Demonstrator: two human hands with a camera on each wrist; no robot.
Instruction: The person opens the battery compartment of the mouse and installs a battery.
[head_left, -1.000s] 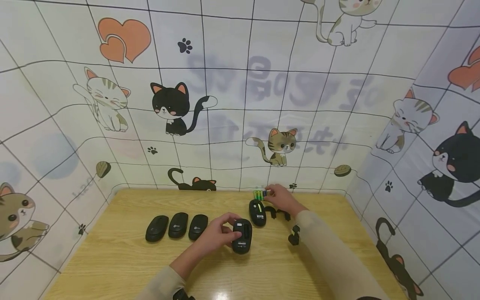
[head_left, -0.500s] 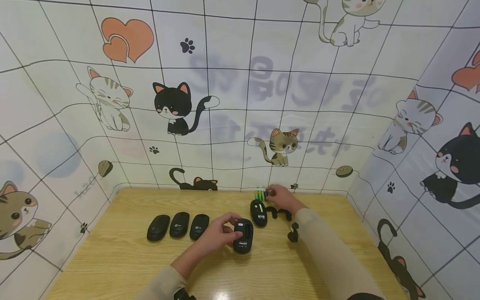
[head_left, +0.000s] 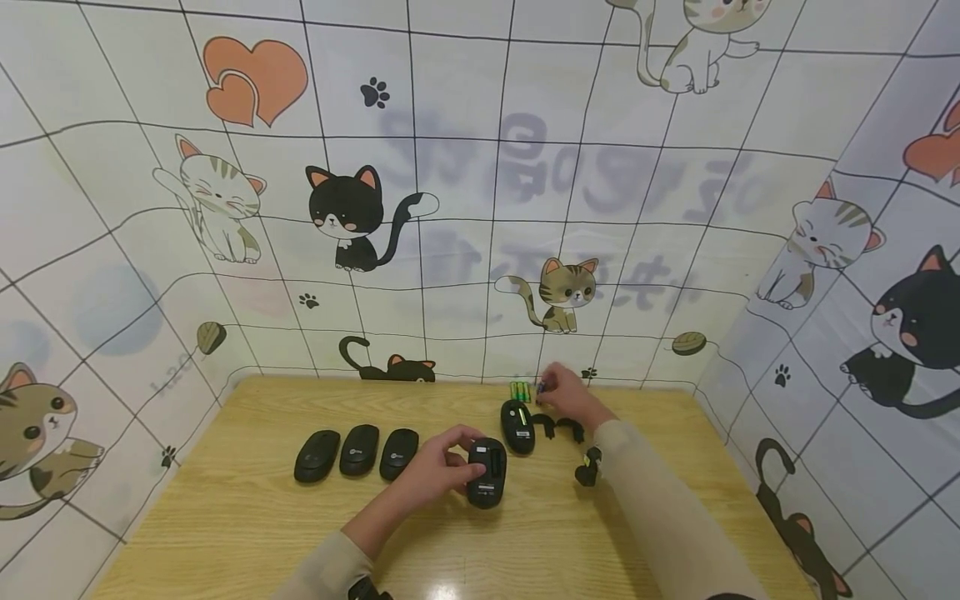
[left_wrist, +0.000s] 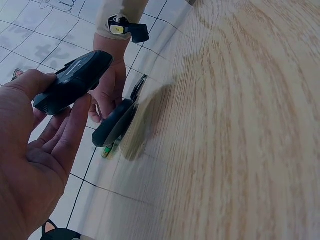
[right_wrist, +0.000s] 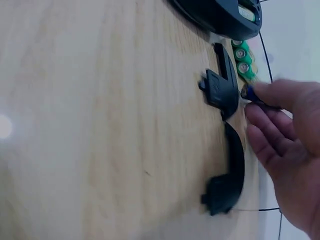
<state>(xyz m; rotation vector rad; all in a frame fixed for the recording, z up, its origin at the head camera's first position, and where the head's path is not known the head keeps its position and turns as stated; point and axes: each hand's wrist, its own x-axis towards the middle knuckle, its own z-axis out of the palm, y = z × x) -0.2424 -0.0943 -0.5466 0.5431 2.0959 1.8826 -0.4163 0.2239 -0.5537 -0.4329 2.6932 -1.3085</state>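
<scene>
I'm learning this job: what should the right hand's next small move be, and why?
Probably carry the blue battery toward the mouse in the left hand: the right hand pinches that battery, and the mouse's exposed slot looks dark and empty.

Head view looks forward-down, with 2 wrist views closer.
</scene>
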